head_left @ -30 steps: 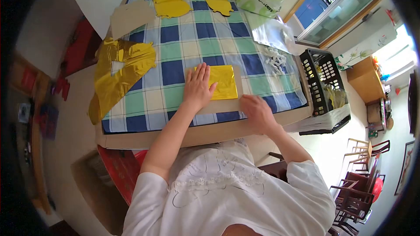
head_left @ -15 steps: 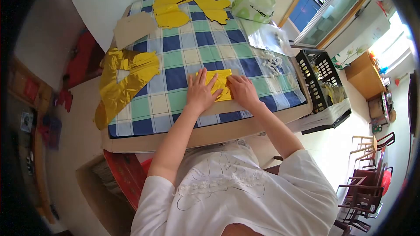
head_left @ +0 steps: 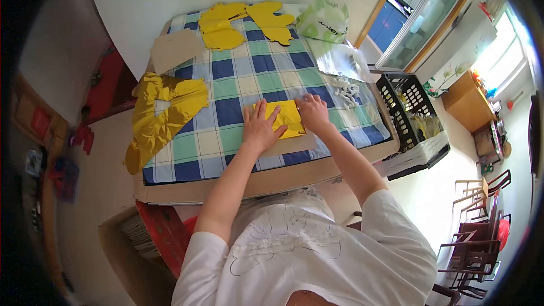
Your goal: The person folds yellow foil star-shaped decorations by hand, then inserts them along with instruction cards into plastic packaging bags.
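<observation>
A folded rectangle of shiny gold foil lies flat on the checked cloth, with a pale brown sheet showing beneath its near edge. Pressed on the foil's left part is my left hand, open with the fingers spread and holding nothing. My right hand rests along the foil's right edge. Its fingers are slightly bent and apart, with the tips near the upper right corner. Left of my hands, a larger crinkled gold foil piece with a square opening drapes over the table's edge.
Yellow cut-out shapes and a brown card lie toward the back. A green-white bag, a clear plastic sheet and a white tangled bundle are at right. Beside the table stands a black crate.
My right hand has shifted up along the foil's right edge, its fingers less bunched. My left hand stays spread on the foil. The whole view has tilted slightly.
</observation>
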A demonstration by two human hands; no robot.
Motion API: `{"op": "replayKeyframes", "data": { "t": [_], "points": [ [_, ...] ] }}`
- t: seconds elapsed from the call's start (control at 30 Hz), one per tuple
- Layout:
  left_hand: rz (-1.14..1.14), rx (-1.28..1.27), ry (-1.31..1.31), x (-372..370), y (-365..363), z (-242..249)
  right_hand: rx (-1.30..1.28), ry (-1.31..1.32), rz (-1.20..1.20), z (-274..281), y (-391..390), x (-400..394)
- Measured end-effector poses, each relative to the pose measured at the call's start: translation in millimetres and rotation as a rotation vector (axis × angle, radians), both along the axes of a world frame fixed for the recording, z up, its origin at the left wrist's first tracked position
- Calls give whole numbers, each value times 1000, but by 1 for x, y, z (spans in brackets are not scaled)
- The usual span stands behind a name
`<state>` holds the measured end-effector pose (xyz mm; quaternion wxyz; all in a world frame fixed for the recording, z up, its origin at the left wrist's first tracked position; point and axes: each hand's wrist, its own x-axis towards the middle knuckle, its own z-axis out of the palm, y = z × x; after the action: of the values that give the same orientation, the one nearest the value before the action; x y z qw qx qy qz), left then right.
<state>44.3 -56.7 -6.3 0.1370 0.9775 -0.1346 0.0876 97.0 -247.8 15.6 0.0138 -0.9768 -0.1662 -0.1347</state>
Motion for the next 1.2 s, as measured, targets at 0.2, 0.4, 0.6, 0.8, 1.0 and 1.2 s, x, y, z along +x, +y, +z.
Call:
{"op": "replayKeyframes", "data": {
  "t": [0.2,0.4,0.6,0.8,1.0,1.2],
  "points": [
    [7,-25,-5,-1,0,-1,98,-120,58,-12,-7,5],
    [5,-15,31,-2,0,3,111,-63,43,-4,-12,6],
    [16,-48,26,-1,-1,0,24,-123,245,-2,-39,-10],
    [8,-17,43,0,0,2,-107,-81,290,2,-41,-2],
    [24,-34,33,0,-1,-1,-88,-9,33,-2,-37,14],
    [13,-24,19,-2,0,0,-128,-99,107,-8,-22,3]
  ]
}}
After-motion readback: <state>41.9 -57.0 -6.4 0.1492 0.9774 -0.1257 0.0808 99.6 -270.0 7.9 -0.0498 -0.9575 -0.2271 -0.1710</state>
